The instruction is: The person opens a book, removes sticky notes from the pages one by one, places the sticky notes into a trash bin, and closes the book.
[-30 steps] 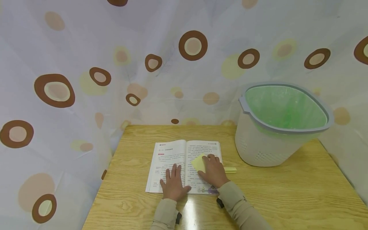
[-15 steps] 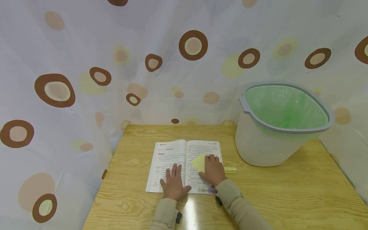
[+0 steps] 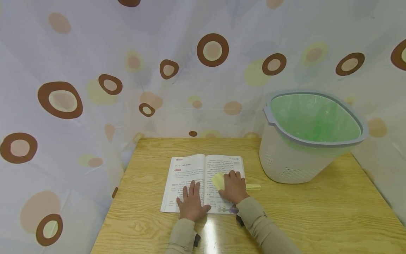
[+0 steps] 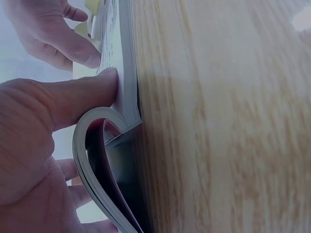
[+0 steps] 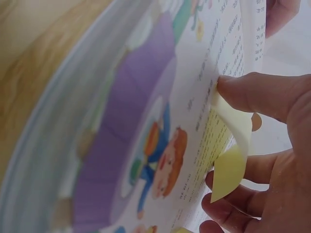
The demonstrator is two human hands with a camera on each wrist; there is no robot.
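Note:
An open book [image 3: 187,165] with printed pages lies on the wooden table. My left hand [image 3: 191,206] rests with spread fingers on its left page, thumb across the lower middle near the fold. In the left wrist view the thumb [image 4: 87,94] presses the page beside the arched spine. Over the right page, my right hand [image 3: 234,187] holds a yellow sticky note [image 3: 218,181] with bent fingers. Part of the note is hidden under that hand. The right wrist view shows the note [image 5: 231,170] curling up from the page between thumb and fingers.
Yellow paper strips [image 3: 254,187] stick out past the book's right edge. A tall white basket [image 3: 291,165] with a grey rim and green inside stands at the back right of the table [image 3: 152,148]. A dotted curtain [image 3: 177,91] hangs behind and at both sides.
My right hand and sleeve have shifted slightly to the left over the right page, still with the sticky note. The left hand stays in place.

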